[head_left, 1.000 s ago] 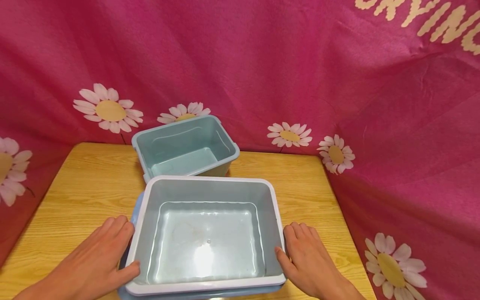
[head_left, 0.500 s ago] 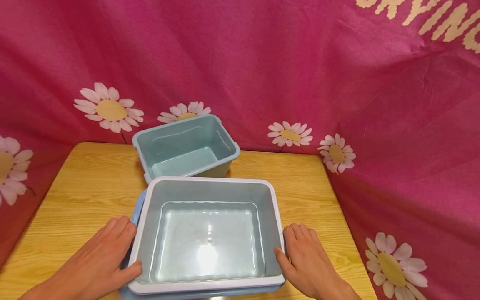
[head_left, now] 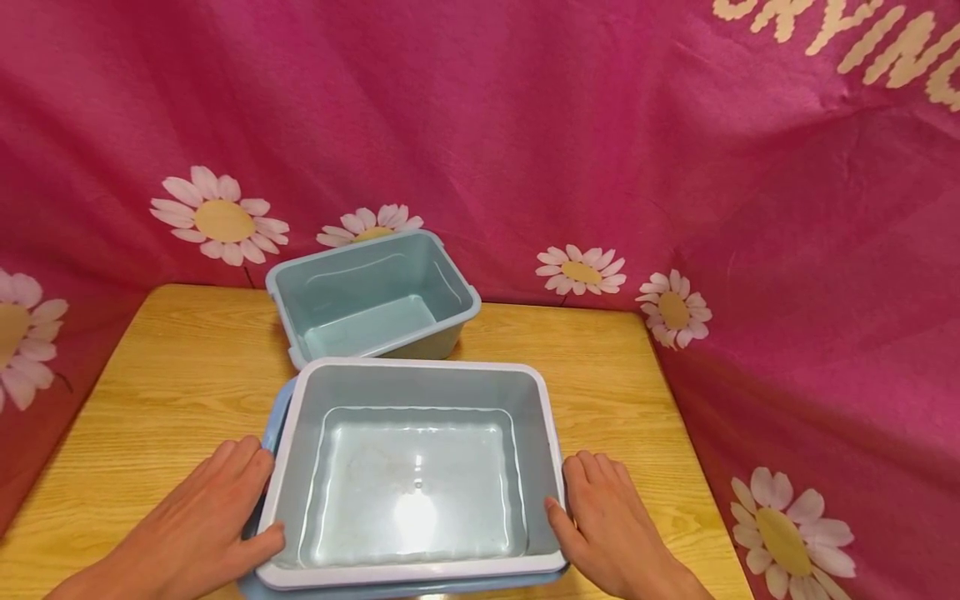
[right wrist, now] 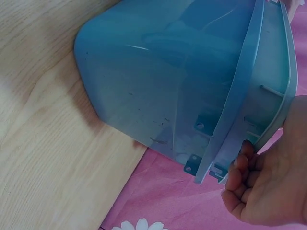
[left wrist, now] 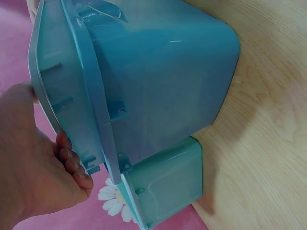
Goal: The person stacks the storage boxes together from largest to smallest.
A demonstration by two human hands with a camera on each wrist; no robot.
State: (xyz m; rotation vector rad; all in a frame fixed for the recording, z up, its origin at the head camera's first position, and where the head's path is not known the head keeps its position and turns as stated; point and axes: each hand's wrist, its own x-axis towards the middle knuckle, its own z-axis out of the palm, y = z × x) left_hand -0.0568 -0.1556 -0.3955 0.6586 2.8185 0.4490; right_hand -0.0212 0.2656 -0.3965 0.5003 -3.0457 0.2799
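A pale grey plastic bin (head_left: 416,475) sits nested in a blue bin (left wrist: 168,72), its rim standing above the blue one's. My left hand (head_left: 198,512) grips the grey bin's left rim, thumb over the top and fingers curled beneath. On the opposite side my right hand (head_left: 611,525) holds the right rim the same way, with its curled fingers (right wrist: 242,175) under the lip. The blue bin rests on the wooden table, and its rim shows past the grey one at the left and front in the head view.
Behind the nested bins stands a smaller teal bin (head_left: 375,312), angled, its front corner overlapped by the grey rim. The wooden table (head_left: 600,375) reaches back to a pink cloth (head_left: 525,150) printed with daisies, which also hangs along both sides.
The grey bin's far rim sits slightly lower in the head view. Both hands keep their grip on its sides, and the right hand has shifted very slightly left.
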